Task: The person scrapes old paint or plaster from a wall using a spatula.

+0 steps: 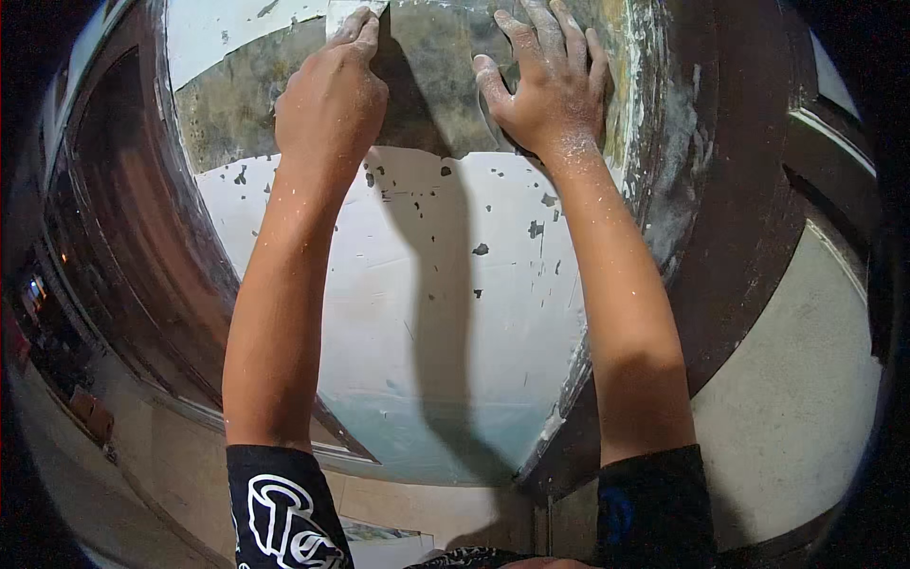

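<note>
My left hand (334,99) grips a pale, flat block or blade (355,11) at the top edge; its full shape is cut off there. That piece lies against a wall panel (370,284), white below and scraped to a mottled grey-green band (234,114) above. My right hand (551,89) rests spread on the same band, fingers apart, holding nothing. White dust coats the fingers of both hands and flecks the forearms. Dark chips and pits mark the white surface under the band.
Dark brown wooden frames stand to the left (135,213) and right (739,213) of the panel, with whitish smears along their edges. A pale wall (789,419) shows at the lower right. Tan floor (170,455) and a small brown box (91,414) are at the lower left.
</note>
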The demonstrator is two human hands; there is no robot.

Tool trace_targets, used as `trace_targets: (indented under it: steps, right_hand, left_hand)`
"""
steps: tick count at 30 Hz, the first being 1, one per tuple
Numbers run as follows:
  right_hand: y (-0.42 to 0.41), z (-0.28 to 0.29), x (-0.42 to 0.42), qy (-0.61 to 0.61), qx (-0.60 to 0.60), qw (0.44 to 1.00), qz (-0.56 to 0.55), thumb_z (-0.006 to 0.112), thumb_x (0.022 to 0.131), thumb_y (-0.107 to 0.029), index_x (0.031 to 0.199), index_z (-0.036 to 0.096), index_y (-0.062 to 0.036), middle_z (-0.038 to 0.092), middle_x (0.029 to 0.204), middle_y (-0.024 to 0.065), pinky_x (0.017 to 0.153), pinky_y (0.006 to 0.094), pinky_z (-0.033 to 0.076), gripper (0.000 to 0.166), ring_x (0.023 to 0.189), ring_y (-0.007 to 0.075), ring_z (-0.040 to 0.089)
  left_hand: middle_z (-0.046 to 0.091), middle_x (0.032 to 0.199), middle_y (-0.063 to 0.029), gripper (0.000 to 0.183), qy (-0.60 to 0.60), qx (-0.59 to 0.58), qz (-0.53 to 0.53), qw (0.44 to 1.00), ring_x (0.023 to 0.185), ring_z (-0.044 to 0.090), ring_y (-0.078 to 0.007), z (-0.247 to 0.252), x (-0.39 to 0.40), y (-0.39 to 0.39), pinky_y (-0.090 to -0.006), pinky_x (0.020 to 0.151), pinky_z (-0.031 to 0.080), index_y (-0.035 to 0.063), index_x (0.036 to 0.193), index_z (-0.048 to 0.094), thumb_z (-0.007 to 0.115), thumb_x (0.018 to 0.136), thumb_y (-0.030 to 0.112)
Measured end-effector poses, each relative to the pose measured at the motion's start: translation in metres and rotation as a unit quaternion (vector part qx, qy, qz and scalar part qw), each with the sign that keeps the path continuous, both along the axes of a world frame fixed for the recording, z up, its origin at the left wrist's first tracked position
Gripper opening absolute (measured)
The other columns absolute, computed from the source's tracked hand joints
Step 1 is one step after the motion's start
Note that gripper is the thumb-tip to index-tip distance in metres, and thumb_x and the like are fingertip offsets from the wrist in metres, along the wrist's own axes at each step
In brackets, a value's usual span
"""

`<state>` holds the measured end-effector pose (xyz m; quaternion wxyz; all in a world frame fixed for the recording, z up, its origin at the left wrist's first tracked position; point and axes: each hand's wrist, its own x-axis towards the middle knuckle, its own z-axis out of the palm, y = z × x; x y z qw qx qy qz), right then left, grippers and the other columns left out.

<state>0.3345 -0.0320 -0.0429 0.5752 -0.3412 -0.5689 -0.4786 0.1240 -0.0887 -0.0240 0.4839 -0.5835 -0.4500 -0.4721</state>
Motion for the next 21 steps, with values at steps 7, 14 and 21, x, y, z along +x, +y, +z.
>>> trace_targets:
  steps: [7,14,21]
  right_hand:
    - [-0.002,0.0,0.001,-0.003,-0.002,1.0,-0.005,0.06,0.091,-0.042,0.144,0.054,-0.0157,0.043,0.155,0.0145,0.122,0.0559,0.021,0.06,0.146,0.0347,0.035]
    - [-0.002,0.001,0.0,-0.004,0.007,1.0,0.003,0.062,0.09,-0.042,0.142,0.055,-0.015,0.043,0.155,0.0152,0.122,0.0564,0.022,0.059,0.146,0.0354,0.034]
    - [-0.003,0.0,0.001,-0.007,0.003,1.0,-0.001,0.062,0.09,-0.042,0.141,0.056,-0.0144,0.043,0.154,0.0152,0.122,0.056,0.022,0.059,0.146,0.0354,0.035]
  left_hand:
    - [0.068,0.118,-0.0247,0.036,-0.026,0.027,-0.065,0.997,0.102,0.067,-0.0448,0.006,0.019,-0.016,-0.0515,0.093,0.052,-0.0025,0.112,0.071,0.045,0.089,0.004]
    - [0.069,0.119,-0.0222,0.037,-0.031,-0.016,-0.041,0.999,0.107,0.066,-0.0435,0.019,0.014,-0.013,-0.0511,0.094,0.052,-0.0009,0.117,0.069,0.045,0.09,0.006]
    - [0.064,0.132,-0.0177,0.045,-0.027,-0.033,-0.029,0.999,0.105,0.066,-0.044,0.017,0.012,-0.01,-0.049,0.094,0.053,0.0021,0.128,0.067,0.044,0.089,0.002]
